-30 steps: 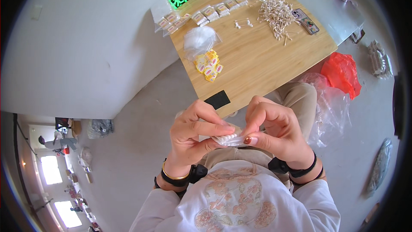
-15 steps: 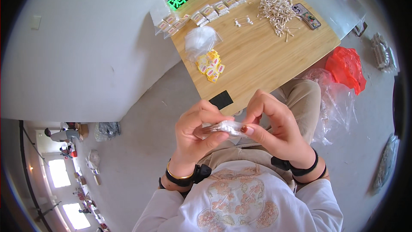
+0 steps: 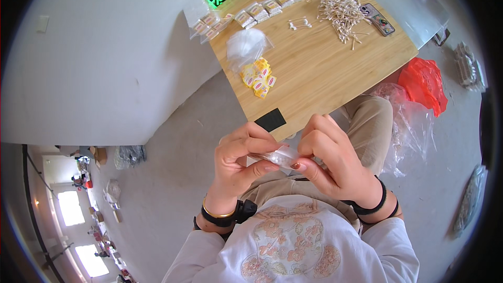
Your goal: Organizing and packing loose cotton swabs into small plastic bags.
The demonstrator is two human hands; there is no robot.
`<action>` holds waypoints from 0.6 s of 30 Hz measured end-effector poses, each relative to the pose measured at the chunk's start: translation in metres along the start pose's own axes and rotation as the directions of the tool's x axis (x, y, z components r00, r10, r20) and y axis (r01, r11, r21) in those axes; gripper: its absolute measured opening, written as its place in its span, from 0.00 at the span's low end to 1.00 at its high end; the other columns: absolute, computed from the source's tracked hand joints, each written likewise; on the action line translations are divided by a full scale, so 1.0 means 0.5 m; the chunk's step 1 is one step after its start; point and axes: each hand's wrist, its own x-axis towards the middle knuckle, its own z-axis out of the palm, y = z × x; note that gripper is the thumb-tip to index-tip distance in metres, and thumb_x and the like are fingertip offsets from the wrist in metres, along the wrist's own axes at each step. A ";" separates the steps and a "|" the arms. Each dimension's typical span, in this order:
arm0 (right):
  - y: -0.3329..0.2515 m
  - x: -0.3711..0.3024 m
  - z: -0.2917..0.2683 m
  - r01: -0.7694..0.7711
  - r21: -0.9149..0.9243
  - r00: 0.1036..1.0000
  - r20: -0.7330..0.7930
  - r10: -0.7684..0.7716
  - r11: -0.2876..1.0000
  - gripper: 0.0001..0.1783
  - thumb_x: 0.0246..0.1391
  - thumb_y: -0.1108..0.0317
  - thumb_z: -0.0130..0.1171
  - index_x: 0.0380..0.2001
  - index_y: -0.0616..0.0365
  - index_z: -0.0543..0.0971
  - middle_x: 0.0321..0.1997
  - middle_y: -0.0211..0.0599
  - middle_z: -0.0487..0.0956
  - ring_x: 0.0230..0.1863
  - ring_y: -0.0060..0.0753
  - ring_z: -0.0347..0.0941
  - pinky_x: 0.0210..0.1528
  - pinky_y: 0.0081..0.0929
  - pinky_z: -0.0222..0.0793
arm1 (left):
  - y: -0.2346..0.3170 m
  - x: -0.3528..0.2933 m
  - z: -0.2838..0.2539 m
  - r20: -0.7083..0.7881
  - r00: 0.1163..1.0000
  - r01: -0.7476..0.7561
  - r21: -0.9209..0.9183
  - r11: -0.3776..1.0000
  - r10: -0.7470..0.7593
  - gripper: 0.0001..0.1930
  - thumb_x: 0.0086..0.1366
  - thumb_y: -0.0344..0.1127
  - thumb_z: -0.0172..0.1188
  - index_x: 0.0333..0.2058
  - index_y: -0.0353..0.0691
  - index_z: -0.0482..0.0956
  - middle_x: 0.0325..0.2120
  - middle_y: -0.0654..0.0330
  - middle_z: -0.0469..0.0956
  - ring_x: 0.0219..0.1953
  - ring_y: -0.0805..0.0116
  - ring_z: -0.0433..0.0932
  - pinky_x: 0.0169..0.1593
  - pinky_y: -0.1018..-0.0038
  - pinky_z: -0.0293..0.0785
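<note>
Above my lap, off the table's near corner, I hold a small clear bag of cotton swabs [image 3: 280, 157] between both hands. My left hand [image 3: 241, 157] is closed round its body, thumb below and fingers above. The swabs' white cotton tips face toward my right hand [image 3: 332, 157], whose thumb and forefinger pinch the bag's clear end. On the wooden table [image 3: 325, 68] are a heap of loose cotton swabs [image 3: 343, 13], a few swabs [image 3: 299, 23] set apart, yellow and white cards [image 3: 258, 77], and a stack of clear empty bags [image 3: 247, 46].
Filled swab packs [image 3: 264, 9] stand in a row along the far left edge, beside a clear bag of packs [image 3: 209, 23]. A phone [image 3: 377, 19] lies by the heap. A black pad [image 3: 270, 120] sits at the near corner. Red plastic [image 3: 423, 84] is on the right.
The bag has tilted, its right end dipping slightly, and my right fingers have closed in toward its end. My left hand keeps its grip.
</note>
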 end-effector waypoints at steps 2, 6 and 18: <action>-0.001 0.000 0.001 0.005 0.006 1.000 -0.013 -0.005 1.000 0.11 0.56 0.63 0.63 0.32 0.56 0.73 0.30 0.35 0.69 0.32 0.40 0.65 0.35 0.34 0.57 | 0.004 0.000 0.001 -0.015 1.000 0.010 -0.004 1.000 -0.010 0.13 0.53 0.35 0.75 0.37 0.37 0.87 0.31 0.59 0.82 0.34 0.70 0.78 0.36 0.76 0.73; -0.011 0.004 -0.002 -0.007 0.013 0.999 -0.041 0.008 1.000 0.11 0.51 0.65 0.68 0.33 0.55 0.76 0.32 0.32 0.73 0.33 0.38 0.67 0.35 0.33 0.57 | 0.003 0.000 -0.004 -0.005 1.000 -0.011 0.025 1.000 0.011 0.13 0.53 0.35 0.74 0.38 0.39 0.88 0.32 0.60 0.82 0.34 0.71 0.78 0.37 0.76 0.72; -0.010 -0.001 -0.007 0.018 -0.010 0.995 -0.100 -0.018 1.000 0.09 0.47 0.70 0.70 0.31 0.55 0.79 0.30 0.29 0.74 0.31 0.33 0.68 0.35 0.30 0.56 | 0.007 0.008 0.004 0.025 0.999 -0.039 0.014 0.999 0.038 0.14 0.53 0.31 0.75 0.39 0.39 0.88 0.34 0.58 0.80 0.33 0.72 0.79 0.34 0.78 0.77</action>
